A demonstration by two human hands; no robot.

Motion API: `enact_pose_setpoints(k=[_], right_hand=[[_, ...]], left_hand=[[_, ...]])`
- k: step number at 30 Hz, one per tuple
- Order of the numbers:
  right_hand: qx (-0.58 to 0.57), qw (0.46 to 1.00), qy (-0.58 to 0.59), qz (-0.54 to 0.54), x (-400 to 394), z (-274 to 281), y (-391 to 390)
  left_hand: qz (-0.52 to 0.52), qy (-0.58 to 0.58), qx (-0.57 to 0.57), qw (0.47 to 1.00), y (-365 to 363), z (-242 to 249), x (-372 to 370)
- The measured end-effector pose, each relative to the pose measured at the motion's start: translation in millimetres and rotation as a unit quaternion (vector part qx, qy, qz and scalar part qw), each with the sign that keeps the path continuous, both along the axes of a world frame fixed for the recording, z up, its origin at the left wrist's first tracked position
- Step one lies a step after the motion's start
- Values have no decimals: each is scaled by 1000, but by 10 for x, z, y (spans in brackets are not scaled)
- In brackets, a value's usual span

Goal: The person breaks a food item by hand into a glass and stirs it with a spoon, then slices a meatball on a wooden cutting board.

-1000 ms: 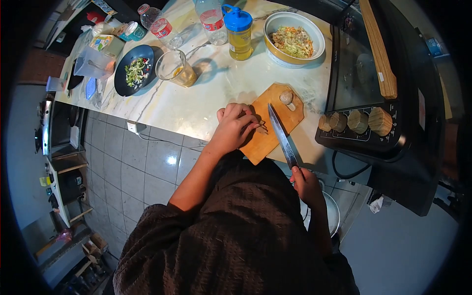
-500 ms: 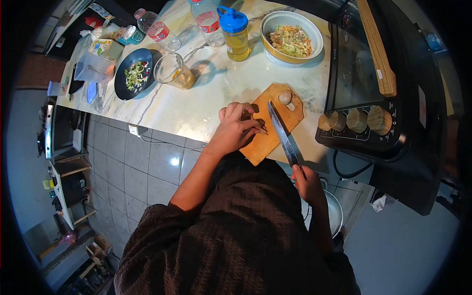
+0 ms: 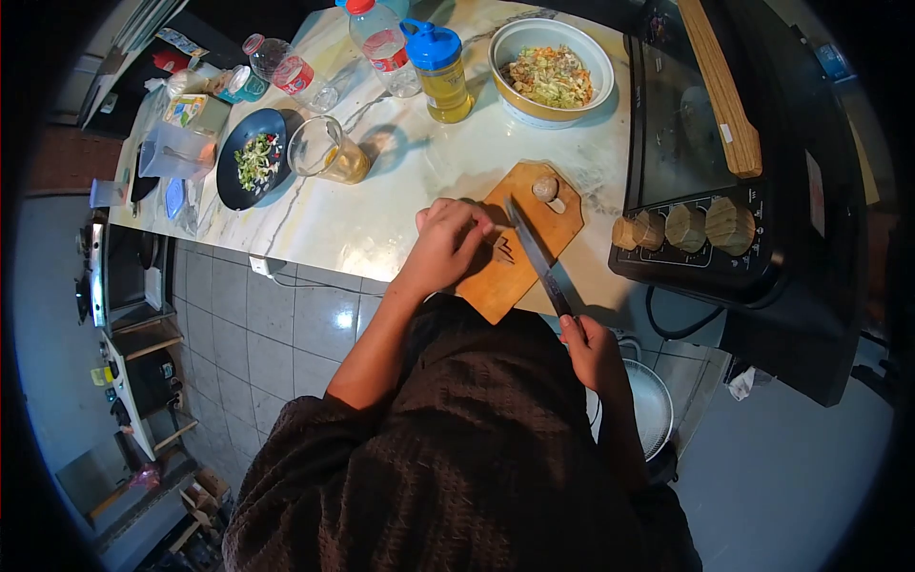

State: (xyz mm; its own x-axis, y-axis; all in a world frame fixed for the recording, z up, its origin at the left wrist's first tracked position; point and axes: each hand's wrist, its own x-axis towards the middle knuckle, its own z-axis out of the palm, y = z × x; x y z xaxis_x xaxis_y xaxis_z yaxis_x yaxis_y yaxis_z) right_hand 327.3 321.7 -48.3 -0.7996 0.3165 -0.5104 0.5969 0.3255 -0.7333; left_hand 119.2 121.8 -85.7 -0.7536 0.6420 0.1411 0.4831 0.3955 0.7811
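My right hand (image 3: 595, 353) is wrapped round the handle of a kitchen knife (image 3: 534, 246). Its long dark blade slants up and left over a wooden cutting board (image 3: 496, 297). At the board's left edge my left hand (image 3: 444, 244) has its fingers drawn together, with a small pale mushroom piece (image 3: 499, 229) at the fingertips; the fingers partly hide it. Just below that piece lie a few thin, dark-edged slices (image 3: 503, 251) on the wood. A whole brown mushroom (image 3: 545, 189) with a pale stem rests near the board's far end, beyond the knife tip.
Behind the board stand a pot of shredded vegetables (image 3: 553, 81), a blue-lidded oil bottle (image 3: 441, 81) and a glass jug (image 3: 329, 153). A dark plate of chopped greens (image 3: 255, 157) sits left. A black oven (image 3: 691, 214) borders the right side. The counter's near edge (image 3: 324, 265) runs before me.
My left hand has drawn back slightly leftward, uncovering the dark-edged slices. The knife has shifted a little left, still over the board. The whole view has shifted slightly.
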Motion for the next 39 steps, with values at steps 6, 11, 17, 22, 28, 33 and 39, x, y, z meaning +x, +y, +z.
enact_pose_setpoints(k=[6, 11, 17, 22, 28, 33, 39], right_hand=[[37, 998, 12, -49, -33, -6, 15], [66, 996, 10, -52, -68, -17, -35], [92, 994, 38, -40, -120, -13, -127], [104, 992, 46, -47, -126, -18, -111], [119, 992, 8, -35, -160, 59, -99], [198, 979, 46, -11, -149, 13, -147], [240, 969, 58, 3, -174, 24, -141]], left_hand=[[62, 76, -76, 992, 396, -118, -94], [117, 193, -82, 971, 488, -158, -57], [97, 175, -93, 975, 412, -146, -75], [64, 127, -77, 987, 398, -125, -65], [76, 114, -83, 987, 410, -118, -65], [80, 117, -88, 986, 408, -129, -63], [93, 123, -83, 985, 407, -152, -51]])
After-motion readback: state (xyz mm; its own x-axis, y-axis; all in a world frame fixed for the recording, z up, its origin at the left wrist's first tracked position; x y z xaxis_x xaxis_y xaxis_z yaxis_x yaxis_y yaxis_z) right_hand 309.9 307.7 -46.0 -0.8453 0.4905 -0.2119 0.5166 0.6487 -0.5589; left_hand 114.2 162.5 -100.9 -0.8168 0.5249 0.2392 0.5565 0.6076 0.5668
